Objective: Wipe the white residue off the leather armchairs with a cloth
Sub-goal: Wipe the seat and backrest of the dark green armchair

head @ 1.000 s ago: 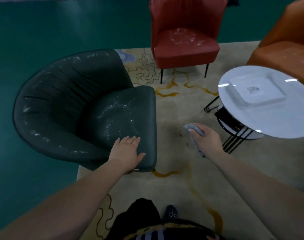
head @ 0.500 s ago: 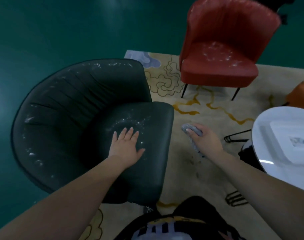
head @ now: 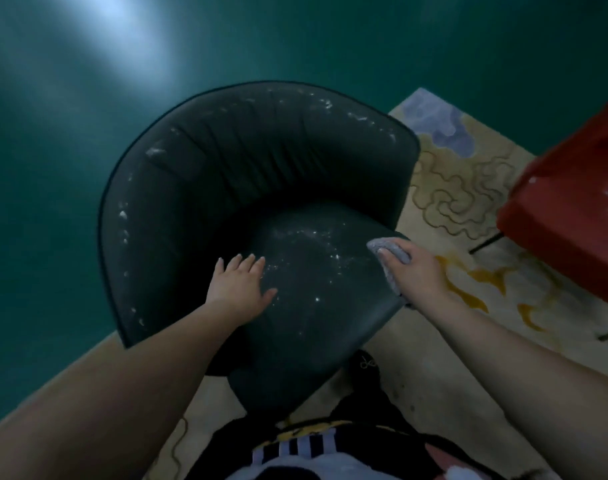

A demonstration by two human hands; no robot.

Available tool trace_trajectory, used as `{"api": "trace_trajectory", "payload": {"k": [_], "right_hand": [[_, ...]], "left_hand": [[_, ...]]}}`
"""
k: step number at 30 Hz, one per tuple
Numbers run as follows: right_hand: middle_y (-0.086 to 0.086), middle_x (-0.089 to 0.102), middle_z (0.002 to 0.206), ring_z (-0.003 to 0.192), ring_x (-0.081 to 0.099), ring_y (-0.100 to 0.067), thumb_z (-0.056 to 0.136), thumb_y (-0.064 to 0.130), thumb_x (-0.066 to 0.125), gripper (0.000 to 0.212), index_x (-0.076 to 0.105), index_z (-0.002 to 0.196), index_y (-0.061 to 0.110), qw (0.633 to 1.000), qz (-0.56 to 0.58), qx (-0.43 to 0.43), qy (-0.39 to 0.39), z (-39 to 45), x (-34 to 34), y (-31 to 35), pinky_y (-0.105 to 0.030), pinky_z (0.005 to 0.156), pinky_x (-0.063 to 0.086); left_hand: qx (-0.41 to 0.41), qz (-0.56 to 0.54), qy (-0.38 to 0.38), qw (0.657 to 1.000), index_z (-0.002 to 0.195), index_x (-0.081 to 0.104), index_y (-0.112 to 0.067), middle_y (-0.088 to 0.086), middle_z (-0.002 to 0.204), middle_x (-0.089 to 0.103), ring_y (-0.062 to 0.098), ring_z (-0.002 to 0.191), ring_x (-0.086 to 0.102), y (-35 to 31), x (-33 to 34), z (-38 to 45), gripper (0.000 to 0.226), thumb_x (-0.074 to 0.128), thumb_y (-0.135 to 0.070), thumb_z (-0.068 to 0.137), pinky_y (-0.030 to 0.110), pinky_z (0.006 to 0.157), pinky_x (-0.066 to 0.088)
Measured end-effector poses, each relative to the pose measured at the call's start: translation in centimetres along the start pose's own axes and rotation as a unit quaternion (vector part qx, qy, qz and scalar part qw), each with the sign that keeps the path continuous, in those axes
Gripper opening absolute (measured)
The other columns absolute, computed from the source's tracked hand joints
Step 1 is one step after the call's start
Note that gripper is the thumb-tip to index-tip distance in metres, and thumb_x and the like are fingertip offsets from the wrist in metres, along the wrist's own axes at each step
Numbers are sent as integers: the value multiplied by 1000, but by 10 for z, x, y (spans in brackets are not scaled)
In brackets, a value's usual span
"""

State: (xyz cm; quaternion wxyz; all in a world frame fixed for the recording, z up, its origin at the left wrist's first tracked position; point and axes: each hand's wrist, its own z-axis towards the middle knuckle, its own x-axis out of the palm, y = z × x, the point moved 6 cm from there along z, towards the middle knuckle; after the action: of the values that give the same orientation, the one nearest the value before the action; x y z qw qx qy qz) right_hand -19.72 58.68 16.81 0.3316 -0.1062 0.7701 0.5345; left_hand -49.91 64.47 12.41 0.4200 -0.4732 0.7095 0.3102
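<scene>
A dark green leather armchair (head: 226, 161) fills the middle of the head view. White residue (head: 316, 244) speckles its seat, and more flecks run along the rim of its curved back. My left hand (head: 238, 289) lies flat on the left part of the seat, fingers straight. My right hand (head: 415, 271) grips a grey cloth (head: 387, 247) at the seat's right edge. The cloth's front end is over the seat; whether it touches the leather is unclear.
A red leather armchair (head: 569, 216) with white flecks stands at the right edge, partly cut off. Both chairs sit on a beige patterned rug (head: 469, 188). Teal floor (head: 53, 168) surrounds the rug at left and top. My dark clothing shows at the bottom.
The view has swung left and down over the green armchair. My right hand has carried the cloth from above the rug to the seat's right edge. My left hand stays on the seat.
</scene>
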Motion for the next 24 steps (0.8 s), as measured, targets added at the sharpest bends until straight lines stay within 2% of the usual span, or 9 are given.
{"api": "trace_trajectory", "payload": {"k": [4, 7, 9, 11, 12, 14, 18, 21, 24], "right_hand": [[23, 68, 97, 91, 60, 6, 90, 41, 58, 19, 69, 104, 36, 995, -15, -58, 79, 44, -4, 3, -12, 75, 41], [30, 63, 86, 84, 57, 15, 89, 38, 61, 10, 64, 94, 46, 986, -48, -97, 130, 68, 4, 3, -1, 65, 38], [20, 65, 91, 86, 60, 6, 89, 37, 61, 9, 65, 96, 40, 976, -68, -114, 175, 79, 21, -4, -8, 71, 44], [4, 65, 102, 92, 61, -8, 89, 38, 61, 23, 66, 110, 32, 965, -84, -127, 214, 83, 45, -12, -21, 77, 46], [2, 64, 104, 93, 59, -10, 89, 38, 60, 28, 65, 116, 32, 961, -90, -131, 225, 84, 58, -16, -19, 76, 44], [1, 60, 105, 91, 56, -8, 89, 39, 61, 31, 63, 120, 33, 957, -93, -133, 241, 82, 85, -24, -10, 70, 36], [5, 53, 107, 88, 51, -1, 90, 37, 61, 35, 59, 125, 33, 959, -72, -110, 251, 82, 134, -51, -6, 70, 34], [7, 50, 112, 97, 50, -4, 91, 37, 61, 38, 57, 128, 32, 958, -70, -111, 256, 85, 166, -71, -15, 82, 35], [8, 47, 115, 101, 50, -5, 92, 35, 59, 41, 52, 132, 34, 958, -59, -113, 257, 91, 197, -85, -17, 85, 35]], "left_hand": [[-90, -82, 22, 992, 154, 8, -25, -1, 162, 11, 24, 148, 8, -20, 19, -6, 77, 31, -66, 92, 49, 118, 6], [-140, -132, 18, 981, 154, 10, -26, -1, 161, 13, 25, 147, 12, -32, 31, -7, 77, 31, -67, 91, 48, 118, 10], [-169, -157, 15, 973, 154, 11, -26, -1, 161, 15, 25, 147, 15, -35, 40, -8, 78, 32, -67, 91, 47, 117, 13], [-189, -173, 16, 966, 153, 11, -26, 0, 161, 15, 25, 146, 16, -35, 52, -11, 78, 34, -66, 91, 47, 117, 14], [-195, -180, 16, 964, 153, 11, -26, 0, 161, 15, 25, 146, 15, -35, 61, -12, 78, 35, -66, 91, 47, 117, 15], [-203, -192, 16, 960, 153, 11, -26, 0, 161, 13, 24, 147, 14, -33, 80, -12, 78, 36, -65, 91, 46, 117, 15], [-224, -209, 21, 952, 153, 8, -28, -1, 162, 9, 23, 147, 10, -25, 125, -6, 79, 37, -65, 90, 45, 118, 13], [-249, -230, 19, 941, 154, 7, -29, -1, 162, 6, 23, 148, 8, -17, 157, 0, 80, 38, -66, 90, 45, 119, 14], [-267, -247, 2, 931, 154, 8, -28, -1, 162, 5, 22, 148, 7, -13, 182, 8, 80, 41, -63, 91, 43, 119, 14]]}}
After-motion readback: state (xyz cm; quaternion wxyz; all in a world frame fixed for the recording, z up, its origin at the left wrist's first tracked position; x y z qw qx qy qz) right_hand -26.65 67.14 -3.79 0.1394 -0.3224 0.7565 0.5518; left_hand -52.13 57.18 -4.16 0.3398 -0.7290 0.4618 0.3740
